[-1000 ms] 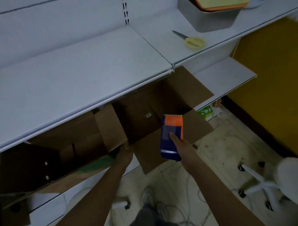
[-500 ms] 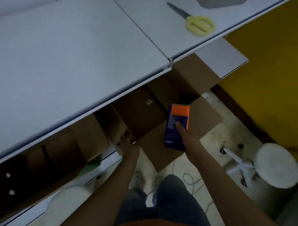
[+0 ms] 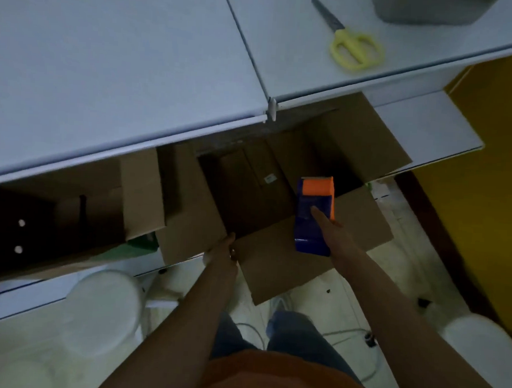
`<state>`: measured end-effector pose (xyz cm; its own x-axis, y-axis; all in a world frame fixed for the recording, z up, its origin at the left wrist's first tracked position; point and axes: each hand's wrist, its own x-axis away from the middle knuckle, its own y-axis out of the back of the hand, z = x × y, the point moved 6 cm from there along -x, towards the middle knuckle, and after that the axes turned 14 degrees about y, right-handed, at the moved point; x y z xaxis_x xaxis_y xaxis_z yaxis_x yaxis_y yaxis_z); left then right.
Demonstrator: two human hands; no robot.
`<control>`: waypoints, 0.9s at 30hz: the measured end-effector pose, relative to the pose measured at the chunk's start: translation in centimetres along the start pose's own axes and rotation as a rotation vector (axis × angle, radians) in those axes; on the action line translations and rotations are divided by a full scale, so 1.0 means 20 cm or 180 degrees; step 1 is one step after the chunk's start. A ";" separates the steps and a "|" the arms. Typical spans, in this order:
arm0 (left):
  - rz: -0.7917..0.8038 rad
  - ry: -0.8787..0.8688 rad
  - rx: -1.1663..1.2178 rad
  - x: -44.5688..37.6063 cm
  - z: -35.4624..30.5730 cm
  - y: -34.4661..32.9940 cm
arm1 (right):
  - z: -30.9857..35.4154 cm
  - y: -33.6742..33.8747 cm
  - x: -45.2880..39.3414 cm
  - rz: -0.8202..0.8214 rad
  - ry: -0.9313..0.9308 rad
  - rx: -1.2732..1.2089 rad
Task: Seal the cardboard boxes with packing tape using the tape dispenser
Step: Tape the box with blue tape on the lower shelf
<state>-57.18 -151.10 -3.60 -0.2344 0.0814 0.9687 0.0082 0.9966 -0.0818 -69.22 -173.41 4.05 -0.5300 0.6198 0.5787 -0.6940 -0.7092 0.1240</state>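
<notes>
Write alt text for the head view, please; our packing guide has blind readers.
A person's right hand holds a blue and orange tape dispenser over an open cardboard box on a low shelf, while the left hand grips a box flap. Yellow-handled scissors lie on the white shelf above.

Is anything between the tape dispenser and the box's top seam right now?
No seam yet: the cardboard box lies open, flaps spread. The right hand holds the tape dispenser over the near flap; the left hand grips that flap's edge. The flaps must close first.
</notes>
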 end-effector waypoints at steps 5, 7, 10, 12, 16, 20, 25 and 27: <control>-0.0598 -0.0074 0.0398 0.14 0.33 0.08 | -0.02 0.16 -0.02 0.0188 -0.0098 0.0024; -0.0761 -0.0163 0.0257 0.17 0.40 0.13 | -0.02 0.19 -0.04 0.0266 -0.0107 0.0093; -0.0661 -0.0394 0.0444 0.21 0.43 0.16 | 0.04 0.18 -0.08 0.0410 0.0001 0.0524; -0.0495 -0.0479 0.0756 0.23 0.42 0.18 | 0.12 0.13 -0.11 0.0498 0.0092 0.0763; -0.0436 -0.0715 0.1121 0.30 0.38 0.26 | 0.27 -0.04 -0.14 0.0889 0.0608 0.1204; -0.0473 -0.0892 0.0899 0.33 0.42 0.29 | 0.38 -0.18 -0.12 0.1356 0.1256 0.1963; -0.0762 -0.1137 0.0223 0.36 0.49 0.32 | 0.42 -0.24 -0.11 0.1474 0.1540 0.2043; -0.1063 -0.1389 -0.0388 0.40 0.49 0.32 | 0.47 -0.24 -0.11 0.1471 0.1765 0.2047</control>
<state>-68.58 -144.22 1.23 -0.6236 -0.2252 0.7486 -0.0292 0.9637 0.2656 -60.00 -174.54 9.74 -0.9529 0.1870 0.2389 -0.0471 -0.8691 0.4924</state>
